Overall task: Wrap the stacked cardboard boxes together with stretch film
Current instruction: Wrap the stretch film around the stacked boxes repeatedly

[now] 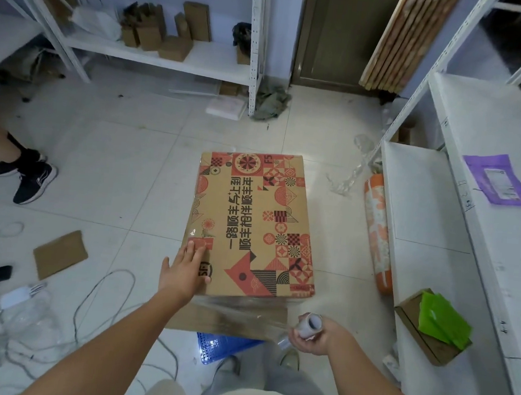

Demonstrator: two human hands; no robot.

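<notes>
A stack of cardboard boxes (251, 218) stands on the floor in front of me, its top printed with red and black patterns. My left hand (185, 269) lies flat with straight fingers on the near left corner of the top box. My right hand (317, 334) grips a small roll of stretch film (310, 326) at the stack's near right corner. A band of clear film (237, 314) runs from the roll across the near side of the stack. A blue crate (225, 347) shows under the stack.
White metal shelves (456, 231) stand close on the right, with an orange patterned roll (376, 231) on the floor beside them. Cables (102, 294) and a flat cardboard piece (60, 253) lie at left. Another person's feet (30, 176) are at far left. More shelving (170, 59) stands behind.
</notes>
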